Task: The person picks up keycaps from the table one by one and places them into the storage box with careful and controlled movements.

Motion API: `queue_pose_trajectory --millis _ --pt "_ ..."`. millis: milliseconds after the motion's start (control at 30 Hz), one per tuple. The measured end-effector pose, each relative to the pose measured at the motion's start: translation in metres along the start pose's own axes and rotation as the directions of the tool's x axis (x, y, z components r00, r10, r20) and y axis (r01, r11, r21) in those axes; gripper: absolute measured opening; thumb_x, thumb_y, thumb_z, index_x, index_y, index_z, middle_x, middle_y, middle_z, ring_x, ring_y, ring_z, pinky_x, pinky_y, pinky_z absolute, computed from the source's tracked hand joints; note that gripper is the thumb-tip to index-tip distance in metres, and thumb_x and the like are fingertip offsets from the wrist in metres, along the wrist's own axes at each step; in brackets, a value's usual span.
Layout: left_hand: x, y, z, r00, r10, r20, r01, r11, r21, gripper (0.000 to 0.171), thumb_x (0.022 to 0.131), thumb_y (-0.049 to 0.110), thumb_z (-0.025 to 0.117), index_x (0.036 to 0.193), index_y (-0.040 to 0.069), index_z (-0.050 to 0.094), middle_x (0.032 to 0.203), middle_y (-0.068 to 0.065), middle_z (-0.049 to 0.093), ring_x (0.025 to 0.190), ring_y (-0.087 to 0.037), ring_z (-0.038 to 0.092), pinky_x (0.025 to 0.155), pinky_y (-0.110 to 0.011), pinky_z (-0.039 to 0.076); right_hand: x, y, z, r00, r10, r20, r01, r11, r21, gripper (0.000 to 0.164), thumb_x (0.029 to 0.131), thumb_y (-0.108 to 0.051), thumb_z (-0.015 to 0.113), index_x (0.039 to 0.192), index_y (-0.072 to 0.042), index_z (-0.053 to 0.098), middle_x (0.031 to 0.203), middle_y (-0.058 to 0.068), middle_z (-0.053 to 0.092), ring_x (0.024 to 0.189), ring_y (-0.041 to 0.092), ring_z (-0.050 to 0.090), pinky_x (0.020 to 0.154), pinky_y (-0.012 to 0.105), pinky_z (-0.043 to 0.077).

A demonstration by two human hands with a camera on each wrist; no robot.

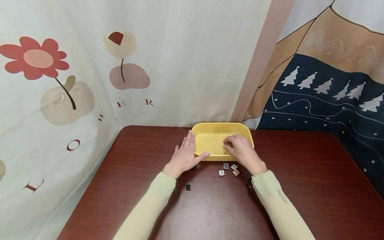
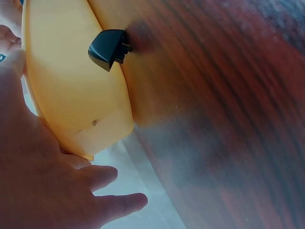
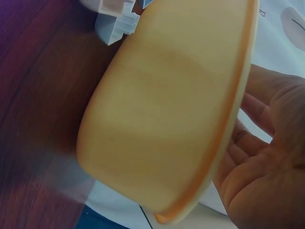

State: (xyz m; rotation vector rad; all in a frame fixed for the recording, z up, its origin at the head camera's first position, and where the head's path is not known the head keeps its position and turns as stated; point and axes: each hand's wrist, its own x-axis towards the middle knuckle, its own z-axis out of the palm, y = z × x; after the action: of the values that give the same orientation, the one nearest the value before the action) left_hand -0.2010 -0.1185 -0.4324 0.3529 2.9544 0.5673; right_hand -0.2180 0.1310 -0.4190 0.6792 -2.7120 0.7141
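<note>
My left hand rests with straight fingers on the left side of a yellow basin, thumb along its front rim. Over the basin, my right hand has curled fingers whose tips come together on a small keycap, mostly hidden; a speck of blue shows by those fingers in the left wrist view. A black keycap stands by the basin's outer wall, below my left hand. In front of the basin lie a blue-grey keycap, a white keycap, a pale keycap and an orange-brown keycap.
Nearer to me, another black keycap lies on the dark red wooden table. A printed curtain hangs behind the table's far edge, close to the basin's back.
</note>
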Motion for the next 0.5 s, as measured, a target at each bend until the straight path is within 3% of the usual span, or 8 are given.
queue_pose_trajectory --millis 500 --pt "0.000 0.000 0.000 1.000 -0.001 0.004 0.001 1.000 -0.001 0.112 0.095 0.077 0.047 0.166 0.003 0.001 0.174 -0.008 -0.006 0.158 -0.034 0.013 0.120 -0.064 0.021 0.016 0.002 0.008 0.984 0.103 0.144 -0.106 0.994 0.010 0.011 0.093 -0.010 0.076 0.101 -0.004 0.079 0.089 0.005 0.069 0.082 0.022 0.060 0.079 0.041 0.051"
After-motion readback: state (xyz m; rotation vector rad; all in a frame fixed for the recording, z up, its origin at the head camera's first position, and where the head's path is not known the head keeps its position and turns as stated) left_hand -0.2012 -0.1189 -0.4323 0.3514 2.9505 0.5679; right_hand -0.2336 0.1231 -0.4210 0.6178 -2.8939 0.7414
